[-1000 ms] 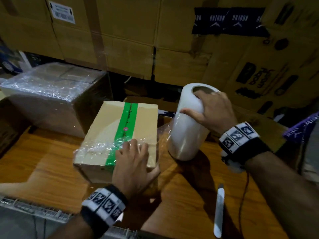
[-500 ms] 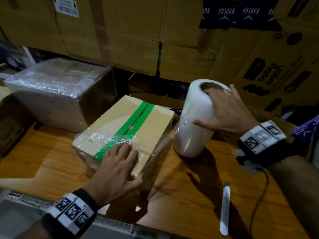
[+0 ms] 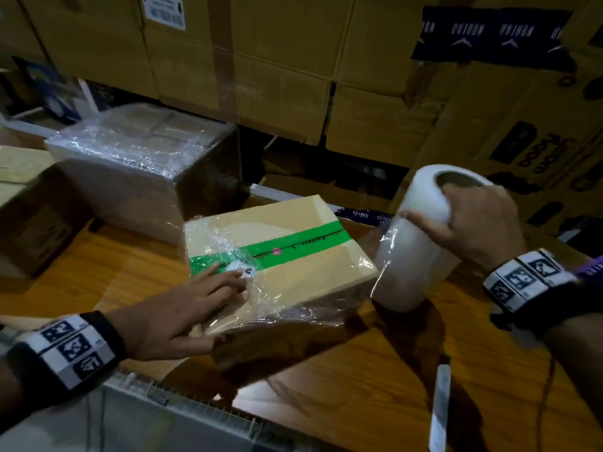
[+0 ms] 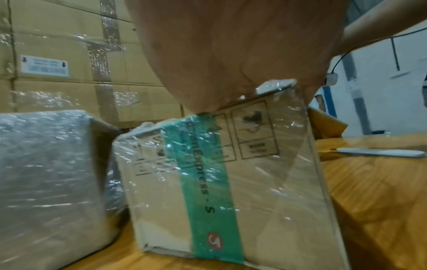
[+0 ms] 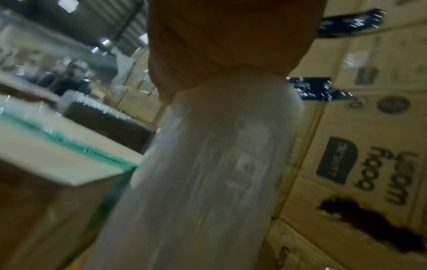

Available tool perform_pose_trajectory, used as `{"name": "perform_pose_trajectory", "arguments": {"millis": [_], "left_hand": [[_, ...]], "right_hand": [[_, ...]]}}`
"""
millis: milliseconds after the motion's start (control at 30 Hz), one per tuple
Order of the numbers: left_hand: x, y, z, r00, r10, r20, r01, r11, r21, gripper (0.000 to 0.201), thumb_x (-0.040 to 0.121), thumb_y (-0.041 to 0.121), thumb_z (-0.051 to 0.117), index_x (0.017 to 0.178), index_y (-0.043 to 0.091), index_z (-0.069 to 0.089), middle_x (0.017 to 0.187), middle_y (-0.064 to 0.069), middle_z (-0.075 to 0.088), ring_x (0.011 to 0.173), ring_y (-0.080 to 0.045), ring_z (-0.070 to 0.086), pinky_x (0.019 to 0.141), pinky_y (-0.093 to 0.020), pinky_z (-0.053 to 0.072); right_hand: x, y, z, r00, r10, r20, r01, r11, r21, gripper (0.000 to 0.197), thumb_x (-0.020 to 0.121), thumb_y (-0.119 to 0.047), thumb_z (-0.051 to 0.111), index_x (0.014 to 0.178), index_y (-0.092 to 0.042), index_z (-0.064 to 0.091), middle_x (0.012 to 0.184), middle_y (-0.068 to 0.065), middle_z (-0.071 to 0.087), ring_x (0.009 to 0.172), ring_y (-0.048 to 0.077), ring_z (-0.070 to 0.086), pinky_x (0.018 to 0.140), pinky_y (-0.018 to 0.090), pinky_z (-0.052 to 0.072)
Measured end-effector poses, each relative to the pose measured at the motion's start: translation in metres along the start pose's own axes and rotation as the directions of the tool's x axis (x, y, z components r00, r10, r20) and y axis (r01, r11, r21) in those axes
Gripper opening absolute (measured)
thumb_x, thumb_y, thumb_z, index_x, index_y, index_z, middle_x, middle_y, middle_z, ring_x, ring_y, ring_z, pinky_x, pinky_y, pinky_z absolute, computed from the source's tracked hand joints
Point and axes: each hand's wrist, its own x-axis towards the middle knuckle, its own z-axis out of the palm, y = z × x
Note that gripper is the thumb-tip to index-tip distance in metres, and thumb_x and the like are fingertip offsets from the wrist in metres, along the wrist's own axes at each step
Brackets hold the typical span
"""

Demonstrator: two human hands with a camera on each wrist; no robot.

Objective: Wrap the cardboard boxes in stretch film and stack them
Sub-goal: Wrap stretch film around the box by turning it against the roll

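We pressed our left hand [image 3: 182,308] flat, fingers straight, on the green-taped box [image 3: 280,252] on the counter [image 3: 359,386] to pin the film's end. Our right hand [image 3: 473,220] gripped the stretch film roll [image 3: 421,249] by its top, just beside the box, keeping the sheet taut.

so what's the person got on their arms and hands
Both hands are bare, with no gloves and no sleeves in view. Each wrist carries a black band with white panels printed with square black-and-white marker patterns: one on the left wrist band, one on the right wrist band. A thin dark cable hangs below the right one.
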Motion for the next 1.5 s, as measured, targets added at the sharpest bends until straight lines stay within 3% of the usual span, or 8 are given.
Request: {"name": "perform_pose_trajectory", "arguments": {"millis": [100,200,467,633,867,1100,1400,1500], "left_hand": [[0.001,0.000,-0.004,0.994,-0.050,-0.095,0.044,0.997,-0.060,0.059,0.098,0.071,0.041,0.146,0.037,0.042,0.158,0.017,0.033,0.149,-0.005,0.029,0.127,-0.040,0.024],[0.022,0.024,0.001,0.932,-0.169,-0.320,0.159,0.986,-0.056,0.054,0.099,0.075,0.034,0.115,0.030,0.059,0.119,0.013,0.055,0.106,-0.007,0.052,0.086,-0.027,0.051],[0.051,0.048,0.024,0.544,-0.581,-0.605,0.399,0.814,-0.422,0.027,0.087,0.032,0.081,0.092,0.026,0.055,0.091,0.006,0.059,0.079,-0.013,0.058,0.061,-0.024,0.043],[0.057,0.065,0.027,0.694,-0.219,-0.686,0.463,0.865,0.192,0.038,0.094,0.038,0.048,0.114,0.020,0.075,0.115,-0.010,0.064,0.106,-0.025,0.050,0.076,-0.042,0.049],[0.068,0.077,0.048,0.807,-0.426,-0.408,0.523,0.837,0.161,0.081,0.102,0.071,0.031,0.155,0.012,0.044,0.141,-0.008,0.053,0.123,-0.025,0.051,0.099,-0.044,0.048],[0.047,0.041,0.039,0.911,-0.248,-0.329,0.351,0.885,0.305,0.076,0.101,0.073,0.028,0.157,0.023,0.042,0.135,0.000,0.058,0.119,-0.020,0.052,0.097,-0.043,0.049],[0.067,0.061,0.020,0.783,-0.362,-0.506,0.498,0.853,0.159,0.052,0.100,0.066,0.032,0.112,0.025,0.062,0.114,0.000,0.057,0.105,-0.020,0.053,0.094,-0.044,0.042],[0.088,0.085,0.028,0.778,-0.354,-0.519,0.393,0.919,-0.039,0.045,0.093,0.052,0.045,0.131,0.031,0.056,0.134,0.000,0.050,0.122,-0.020,0.045,0.104,-0.047,0.039]], "right_hand": [[0.003,0.002,0.003,0.996,0.091,0.023,-0.090,0.995,-0.038,0.106,0.080,-0.096,0.028,0.098,0.001,0.067,0.075,0.019,0.066,0.067,0.032,0.062,0.069,0.040,0.046],[0.002,0.001,0.006,0.991,0.114,0.074,-0.108,0.991,-0.076,0.109,0.081,-0.096,0.035,0.115,0.002,0.066,0.087,0.023,0.071,0.077,0.035,0.068,0.077,0.045,0.052],[0.004,0.001,0.002,0.991,0.089,0.098,-0.085,0.996,-0.040,0.116,0.074,-0.102,0.025,0.109,0.001,0.065,0.095,0.023,0.071,0.081,0.036,0.067,0.080,0.047,0.055],[0.003,0.013,-0.004,0.987,0.035,0.157,-0.042,0.998,0.047,0.120,0.073,-0.096,0.032,0.138,0.003,0.053,0.128,0.026,0.065,0.111,0.040,0.065,0.094,0.048,0.050],[-0.002,0.023,0.003,0.995,-0.043,0.088,0.028,0.985,0.168,0.083,0.090,-0.076,0.049,0.128,-0.003,0.056,0.108,0.019,0.068,0.094,0.035,0.063,0.078,0.039,0.046],[0.009,0.008,0.008,1.000,-0.016,0.004,0.015,0.992,0.128,0.081,0.089,-0.076,0.045,0.125,-0.006,0.064,0.114,0.017,0.072,0.101,0.035,0.066,0.091,0.047,0.048],[0.004,-0.020,0.008,0.990,0.136,0.023,-0.137,0.989,0.057,0.091,0.083,-0.086,0.046,0.122,-0.005,0.061,0.099,0.017,0.072,0.088,0.034,0.068,0.084,0.045,0.054],[0.004,-0.019,0.009,0.992,0.120,0.031,-0.122,0.990,0.067,0.094,0.080,-0.087,0.043,0.124,-0.005,0.060,0.102,0.016,0.072,0.092,0.035,0.068,0.089,0.047,0.053]]}}
